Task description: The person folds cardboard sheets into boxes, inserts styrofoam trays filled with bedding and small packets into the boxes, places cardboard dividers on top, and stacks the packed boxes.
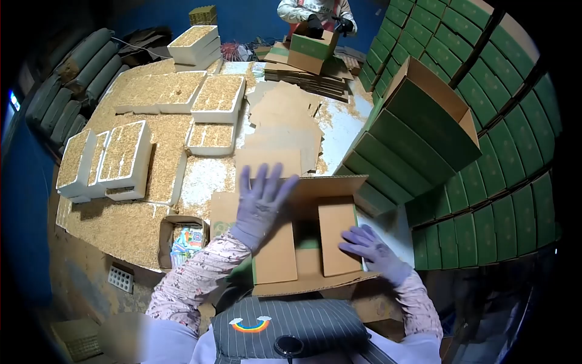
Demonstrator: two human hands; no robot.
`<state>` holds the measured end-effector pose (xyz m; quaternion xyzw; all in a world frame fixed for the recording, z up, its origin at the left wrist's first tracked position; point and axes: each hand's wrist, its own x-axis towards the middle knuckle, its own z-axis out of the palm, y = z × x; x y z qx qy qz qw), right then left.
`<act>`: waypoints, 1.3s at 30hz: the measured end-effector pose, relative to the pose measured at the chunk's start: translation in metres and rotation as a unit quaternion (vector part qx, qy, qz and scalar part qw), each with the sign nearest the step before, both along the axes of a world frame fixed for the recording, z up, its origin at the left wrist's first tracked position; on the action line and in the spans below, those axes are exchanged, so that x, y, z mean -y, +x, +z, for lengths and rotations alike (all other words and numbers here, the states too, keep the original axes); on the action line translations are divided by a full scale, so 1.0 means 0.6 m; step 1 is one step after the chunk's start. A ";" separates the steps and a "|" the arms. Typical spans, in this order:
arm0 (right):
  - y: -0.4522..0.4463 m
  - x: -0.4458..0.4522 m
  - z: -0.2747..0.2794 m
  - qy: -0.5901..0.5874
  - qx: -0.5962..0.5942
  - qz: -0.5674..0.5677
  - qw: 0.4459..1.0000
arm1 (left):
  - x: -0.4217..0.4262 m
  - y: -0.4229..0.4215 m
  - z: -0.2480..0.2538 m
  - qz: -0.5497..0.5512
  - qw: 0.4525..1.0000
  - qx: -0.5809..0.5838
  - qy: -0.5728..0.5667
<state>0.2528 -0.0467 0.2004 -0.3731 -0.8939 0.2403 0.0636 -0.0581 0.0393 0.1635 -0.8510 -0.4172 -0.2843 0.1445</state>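
A cardboard box (274, 255) with green outer sides lies in front of me, two of its flaps folded inward over a dark gap. My left hand (260, 206), in a pale purple glove, is spread wide over the box's far left corner. Its palm hides that corner, so I cannot tell how firmly it touches. On the right, my gloved right hand (373, 249) has its fingers stretched out over the edge of the right flap (338, 239). Neither hand is wrapped around anything. Another flap (327, 189) stands up along the far side.
Green boxes (485, 206) are stacked at the right, with an open-topped box (424, 115) nearer. White foam trays (218, 100) of shavings stand at the left. A small carton (165, 242) holds printed packets. Flat cardboard (285, 115) lies ahead; a person (315, 15) handles another box.
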 end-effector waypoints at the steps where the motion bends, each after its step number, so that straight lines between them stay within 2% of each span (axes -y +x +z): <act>1: 0.026 0.023 0.012 -0.048 0.016 -0.033 0.998 | -0.004 0.004 -0.010 0.051 0.998 -0.005 0.026; 2: 0.042 0.035 0.021 -0.231 -0.081 -0.052 0.968 | -0.001 0.008 -0.020 0.099 0.994 -0.010 0.049; 3: 0.040 0.040 0.013 -0.237 -0.080 -0.059 0.966 | 0.009 0.011 -0.008 0.093 0.995 -0.008 0.042; 4: 0.029 0.036 -0.001 -0.288 -0.192 -0.169 0.923 | 0.018 0.010 0.021 0.044 0.998 0.036 -0.018; 5: 0.017 0.027 -0.012 -0.327 -0.300 -0.272 0.854 | 0.018 0.005 0.037 -0.003 0.994 0.079 -0.076; 6: 0.003 0.014 -0.016 -0.287 -0.311 -0.389 0.818 | 0.007 -0.018 0.032 -0.067 0.991 0.098 -0.058; 7: 0.002 0.003 -0.036 -0.286 -0.310 -0.391 0.818 | 0.030 -0.033 0.042 -0.145 0.963 0.141 -0.176; 9: 0.001 -0.019 -0.082 -0.265 -0.270 -0.447 0.810 | 0.073 -0.058 0.061 -0.340 0.893 0.124 -0.268; 10: -0.004 -0.026 -0.081 -0.319 -0.293 -0.454 0.779 | 0.095 -0.068 0.020 -0.346 0.919 -0.006 -0.190; 11: -0.002 -0.035 -0.079 -0.321 -0.290 -0.448 0.782 | 0.108 -0.075 -0.019 -0.340 0.924 -0.136 -0.109; 12: 0.008 -0.049 -0.075 -0.305 -0.273 -0.402 0.819 | 0.103 -0.078 -0.019 -0.382 0.906 -0.050 -0.176; 13: 0.013 -0.066 -0.075 -0.289 -0.257 -0.350 0.853 | 0.080 -0.083 -0.026 -0.368 0.912 -0.051 -0.177; 15: -0.007 -0.075 0.017 -0.204 -0.327 -0.308 0.870 | 0.034 -0.098 -0.053 -0.312 0.924 0.150 -0.161; 16: -0.017 -0.079 0.058 -0.217 -0.395 -0.242 0.860 | 0.042 -0.098 -0.058 -0.213 0.875 0.314 -0.300; 17: -0.021 -0.087 0.071 -0.236 -0.460 -0.174 0.838 | 0.039 -0.087 -0.089 -0.106 0.851 0.388 -0.338; 18: -0.016 -0.109 0.048 -0.213 -0.447 -0.189 0.848 | 0.036 -0.075 -0.120 -0.005 0.802 0.471 -0.367; 19: -0.012 -0.128 0.017 -0.190 -0.437 -0.205 0.855 | 0.017 -0.070 -0.196 0.091 0.820 0.463 -0.324; 21: -0.039 -0.153 -0.064 -0.265 -0.354 -0.305 0.844 | 0.022 -0.083 -0.320 0.176 0.841 0.381 -0.342; 23: -0.002 -0.180 -0.200 -0.207 -0.346 -0.323 0.856 | 0.068 -0.114 -0.273 0.231 0.750 0.297 -0.544; 24: -0.011 -0.183 -0.188 -0.161 -0.289 -0.291 0.898 | 0.114 -0.142 -0.209 0.176 0.806 0.302 -0.478; 25: -0.018 -0.179 -0.169 -0.113 -0.234 -0.257 0.931 | 0.148 -0.176 -0.155 0.176 0.830 0.328 -0.415; 26: -0.024 -0.173 -0.170 -0.100 -0.218 -0.275 0.931 | 0.169 -0.220 -0.148 0.206 0.855 0.376 -0.293; 28: -0.006 -0.176 -0.199 -0.172 -0.298 -0.294 0.892 | 0.212 -0.352 -0.159 0.382 0.823 0.403 -0.118; 29: -0.009 -0.173 -0.194 -0.209 -0.322 -0.303 0.872 | 0.238 -0.414 -0.196 0.529 0.750 0.395 -0.032; 31: 0.006 -0.178 -0.202 -0.224 -0.317 -0.297 0.872 | 0.295 -0.549 -0.373 0.758 0.514 0.393 -0.081; 32: 0.007 -0.178 -0.197 -0.199 -0.285 -0.301 0.888 | 0.304 -0.548 -0.390 0.760 0.510 0.395 -0.084; 33: 0.005 -0.178 -0.193 -0.172 -0.254 -0.304 0.902 | 0.310 -0.541 -0.392 0.584 0.490 0.640 -0.090; 34: 0.004 -0.179 -0.194 -0.171 -0.254 -0.305 0.902 | 0.309 -0.540 -0.391 0.354 0.427 0.827 -0.087; 35: 0.007 -0.176 -0.196 -0.180 -0.252 -0.311 0.899 | 0.308 -0.538 -0.391 0.355 0.426 0.827 -0.089; 37: 0.019 -0.173 -0.197 -0.186 -0.245 -0.318 0.897 | 0.292 -0.516 -0.341 0.241 0.390 0.889 0.007; 38: 0.024 -0.173 -0.202 -0.149 -0.220 -0.315 0.911 | 0.289 -0.520 -0.342 0.239 0.389 0.890 0.006; 39: 0.025 -0.172 -0.205 -0.111 -0.194 -0.313 0.923 | 0.287 -0.521 -0.346 0.316 0.441 0.840 -0.018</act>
